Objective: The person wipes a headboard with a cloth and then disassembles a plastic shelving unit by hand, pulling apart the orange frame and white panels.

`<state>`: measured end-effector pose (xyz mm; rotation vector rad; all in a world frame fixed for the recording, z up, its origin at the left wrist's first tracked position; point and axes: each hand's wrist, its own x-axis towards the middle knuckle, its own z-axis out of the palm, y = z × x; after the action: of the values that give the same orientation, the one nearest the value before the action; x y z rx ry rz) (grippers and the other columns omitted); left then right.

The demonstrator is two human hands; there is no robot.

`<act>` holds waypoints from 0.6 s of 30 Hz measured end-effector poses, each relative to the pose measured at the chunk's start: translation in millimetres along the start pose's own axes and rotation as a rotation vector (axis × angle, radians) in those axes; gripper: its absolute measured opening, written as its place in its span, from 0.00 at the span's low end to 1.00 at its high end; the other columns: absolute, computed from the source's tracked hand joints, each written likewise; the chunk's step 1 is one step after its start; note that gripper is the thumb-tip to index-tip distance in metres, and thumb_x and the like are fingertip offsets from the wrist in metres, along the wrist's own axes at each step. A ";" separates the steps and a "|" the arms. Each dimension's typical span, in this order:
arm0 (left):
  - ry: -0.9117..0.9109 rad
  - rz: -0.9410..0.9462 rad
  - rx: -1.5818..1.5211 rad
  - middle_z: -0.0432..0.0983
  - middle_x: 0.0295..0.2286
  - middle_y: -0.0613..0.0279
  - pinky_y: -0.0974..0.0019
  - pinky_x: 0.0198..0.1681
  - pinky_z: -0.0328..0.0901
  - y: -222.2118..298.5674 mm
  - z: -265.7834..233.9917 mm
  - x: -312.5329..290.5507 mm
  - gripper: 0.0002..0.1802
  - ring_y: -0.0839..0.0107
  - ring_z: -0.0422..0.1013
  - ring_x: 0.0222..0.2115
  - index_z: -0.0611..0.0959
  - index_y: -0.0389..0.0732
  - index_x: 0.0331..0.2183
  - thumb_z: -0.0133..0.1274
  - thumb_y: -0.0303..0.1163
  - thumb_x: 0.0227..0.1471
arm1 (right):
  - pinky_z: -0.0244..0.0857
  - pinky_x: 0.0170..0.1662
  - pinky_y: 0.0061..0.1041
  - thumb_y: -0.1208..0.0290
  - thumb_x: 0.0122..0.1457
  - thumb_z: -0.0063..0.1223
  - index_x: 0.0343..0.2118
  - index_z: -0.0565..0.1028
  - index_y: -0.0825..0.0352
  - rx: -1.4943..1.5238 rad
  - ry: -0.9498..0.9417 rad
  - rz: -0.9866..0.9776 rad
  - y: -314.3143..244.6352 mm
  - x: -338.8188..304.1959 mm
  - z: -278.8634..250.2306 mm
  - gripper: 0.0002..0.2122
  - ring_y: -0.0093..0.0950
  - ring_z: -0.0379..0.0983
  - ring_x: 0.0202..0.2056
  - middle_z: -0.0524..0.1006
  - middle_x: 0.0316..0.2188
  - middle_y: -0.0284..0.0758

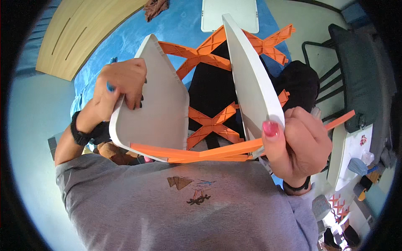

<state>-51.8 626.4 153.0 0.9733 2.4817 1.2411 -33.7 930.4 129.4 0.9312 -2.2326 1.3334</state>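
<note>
A white plastic panel with rounded corners stands tilted at the left, and my left hand is closed over its outer edge. Facing it is a second white panel, whose near right edge my right hand grips, thumb on top. Orange X-shaped braces span the gap between the panels. Another orange cross piece sits farther out, and one more sticks out beyond the right panel. Long orange bars run along the near side, close to my shirt. My right palm is hidden.
Beyond the panels, a white board lies on a blue bed cover beside a brown cloth. A wooden cabinet stands far left. At the right are a dark chair and a white table with small items on it.
</note>
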 end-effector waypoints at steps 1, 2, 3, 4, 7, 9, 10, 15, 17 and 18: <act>0.008 0.004 0.006 0.63 0.09 0.63 0.64 0.24 0.58 -4.9 -1.7 -0.2 0.36 0.60 0.61 0.14 0.65 0.40 0.07 0.26 0.51 0.57 | 0.50 0.16 0.21 0.79 0.44 0.52 0.13 0.66 0.73 -0.018 -0.008 0.022 -0.3 3.3 -1.3 0.09 0.27 0.58 0.12 0.63 0.11 0.37; 0.060 0.077 -0.015 0.61 0.08 0.63 0.65 0.23 0.57 -4.1 -2.8 1.0 0.35 0.61 0.58 0.13 0.64 0.41 0.06 0.27 0.50 0.57 | 0.50 0.16 0.21 0.79 0.44 0.52 0.13 0.66 0.73 -0.012 0.005 0.013 -1.6 5.6 -4.0 0.09 0.27 0.58 0.12 0.63 0.11 0.37; 0.112 0.089 -0.010 0.59 0.07 0.63 0.67 0.21 0.55 -0.7 -4.5 4.8 0.34 0.62 0.56 0.12 0.62 0.41 0.06 0.27 0.49 0.57 | 0.49 0.16 0.21 0.79 0.45 0.52 0.13 0.66 0.74 -0.048 0.020 0.030 -2.4 8.6 -8.0 0.10 0.26 0.57 0.12 0.62 0.11 0.36; 0.120 0.156 -0.028 0.59 0.07 0.63 0.67 0.21 0.55 6.2 -7.0 10.5 0.34 0.62 0.56 0.12 0.62 0.41 0.06 0.27 0.49 0.57 | 0.51 0.18 0.21 0.77 0.46 0.51 0.13 0.66 0.74 -0.097 0.015 0.058 -3.2 10.9 -12.7 0.10 0.26 0.59 0.13 0.64 0.11 0.37; 0.274 0.369 0.127 0.56 0.07 0.66 0.66 0.17 0.51 36.9 -13.3 26.3 0.33 0.68 0.52 0.09 0.59 0.44 0.07 0.25 0.51 0.57 | 0.57 0.21 0.21 0.70 0.51 0.46 0.16 0.69 0.76 -0.198 0.074 0.069 -14.5 13.0 -30.6 0.14 0.27 0.66 0.17 0.69 0.14 0.40; 0.377 0.478 0.155 0.54 0.06 0.68 0.66 0.17 0.50 53.8 -14.1 31.7 0.31 0.71 0.51 0.08 0.58 0.45 0.08 0.25 0.51 0.57 | 0.63 0.25 0.24 0.61 0.55 0.41 0.17 0.69 0.77 -0.315 0.083 -0.010 -17.0 13.8 -40.8 0.20 0.33 0.72 0.23 0.73 0.20 0.47; 0.319 0.569 0.271 0.54 0.07 0.69 0.65 0.17 0.50 58.3 -14.7 32.2 0.30 0.71 0.50 0.08 0.58 0.45 0.09 0.26 0.50 0.57 | 0.67 0.26 0.25 0.57 0.57 0.39 0.18 0.69 0.78 -0.370 0.095 0.029 -17.5 13.1 -44.1 0.24 0.36 0.75 0.25 0.75 0.23 0.50; 0.113 0.842 0.525 0.52 0.09 0.71 0.70 0.14 0.51 38.2 7.5 19.5 0.30 0.74 0.53 0.09 0.60 0.44 0.10 0.32 0.49 0.58 | 0.44 0.13 0.22 0.55 0.44 0.60 0.12 0.69 0.71 0.097 0.053 -0.277 24.5 2.1 -23.3 0.21 0.25 0.56 0.09 0.61 0.08 0.32; -0.172 0.824 0.536 0.55 0.12 0.72 0.72 0.15 0.52 24.0 27.2 9.5 0.27 0.76 0.56 0.11 0.61 0.45 0.11 0.35 0.47 0.58 | 0.45 0.14 0.23 0.64 0.41 0.61 0.10 0.68 0.68 0.197 -0.078 -0.076 34.6 -21.1 -3.6 0.16 0.27 0.56 0.10 0.61 0.08 0.32; -0.233 0.837 0.556 0.56 0.13 0.71 0.72 0.16 0.53 18.0 41.0 7.3 0.26 0.77 0.58 0.13 0.61 0.45 0.12 0.37 0.46 0.57 | 0.46 0.14 0.24 0.68 0.39 0.61 0.10 0.68 0.67 0.295 -0.078 0.032 39.4 -34.7 11.2 0.13 0.28 0.57 0.10 0.61 0.07 0.31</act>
<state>-30.7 665.0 142.0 2.2965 2.3078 0.4806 -36.7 945.7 78.0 1.0673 -2.1512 1.7010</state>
